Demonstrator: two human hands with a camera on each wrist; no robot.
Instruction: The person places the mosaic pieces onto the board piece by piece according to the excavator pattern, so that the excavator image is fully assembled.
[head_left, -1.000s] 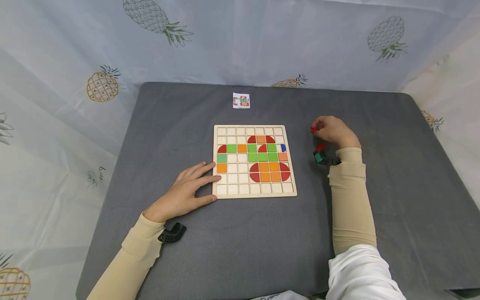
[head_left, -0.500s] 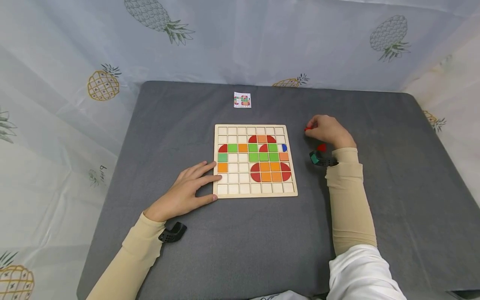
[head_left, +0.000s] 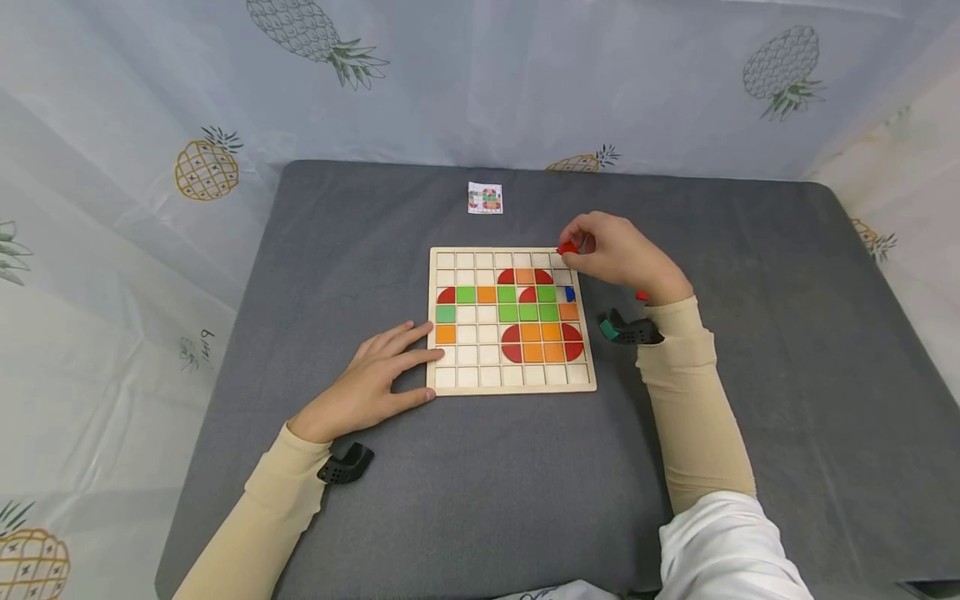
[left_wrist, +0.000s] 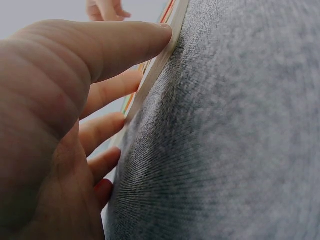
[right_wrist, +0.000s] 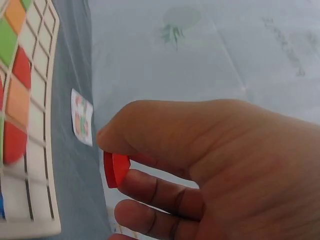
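A wooden grid board (head_left: 480, 392) lies on the grey table, with red quarter-round, green, orange and blue pieces set in some of its cells. My left hand (head_left: 367, 385) rests along the board's left edge, its fingers spread and straight, fingertips on the frame. Over the board's far right corner, my right hand (head_left: 611, 250) pinches a red piece (right_wrist: 116, 169) between thumb and fingers. In the right wrist view this piece has a flat side and a curved edge. Another red piece (head_left: 641, 296) lies on the table, partly hidden by my right wrist.
A small printed card (head_left: 485, 199) with a coloured pattern lies behind the board. Grey cloth covers the table (head_left: 810, 375). A white curtain (head_left: 495, 83) with pineapple prints hangs along the far side.
My right hand has moved left with the red piece, from the table right of the board to over its far right corner. My left hand has stayed put.
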